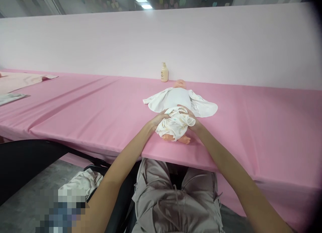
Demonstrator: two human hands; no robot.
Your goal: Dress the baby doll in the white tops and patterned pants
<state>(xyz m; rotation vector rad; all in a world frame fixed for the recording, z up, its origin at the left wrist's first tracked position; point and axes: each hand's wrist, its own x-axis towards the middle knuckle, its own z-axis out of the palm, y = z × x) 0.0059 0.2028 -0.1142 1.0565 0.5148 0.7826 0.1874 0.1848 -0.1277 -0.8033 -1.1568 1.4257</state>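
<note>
One head-worn view, forward and down.
We look from over the lap [173, 202], across the nearby pink tabletop [100, 105], to the white wall [100, 45] behind.

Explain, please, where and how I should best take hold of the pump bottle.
Probably around the middle of the pump bottle, below its top, from the front left: it stands upright, with the wall behind and the doll's head to its right.

The left forearm [128, 159] slants in from seven o'clock and the right forearm [225, 162] from five, both stretched toward twelve, left hand [159, 119] and right hand [191, 115] close together, fingers curled.
</note>
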